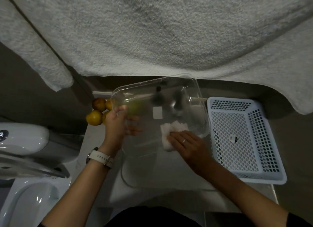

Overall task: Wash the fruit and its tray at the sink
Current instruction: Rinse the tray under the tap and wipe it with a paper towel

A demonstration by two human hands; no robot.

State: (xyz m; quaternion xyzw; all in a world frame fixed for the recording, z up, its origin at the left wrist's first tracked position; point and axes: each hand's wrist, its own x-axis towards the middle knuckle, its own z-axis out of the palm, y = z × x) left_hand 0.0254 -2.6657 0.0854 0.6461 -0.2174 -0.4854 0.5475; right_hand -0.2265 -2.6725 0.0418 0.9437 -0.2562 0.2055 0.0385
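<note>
A clear plastic tray [194,84] is held tilted above the sink. My left hand [116,123] grips its left rim, thumb over the edge and fingers showing through the plastic. My right hand [186,143] lies flat with straight fingers, pressing a white cloth [171,129] against the inside of the tray near its lower right corner. Several yellow-orange fruits [94,116] lie in a cluster on the counter to the left of the tray, and a greenish one shows blurred through the plastic. A faucet is dimly visible through the tray's bottom.
A white perforated plastic basket [243,135] stands on the counter just right of the tray. A grey towel [152,32] hangs overhead across the top of the view. A white toilet tank [25,138] and bowl sit at the left. The sink basin [152,179] lies under my arms.
</note>
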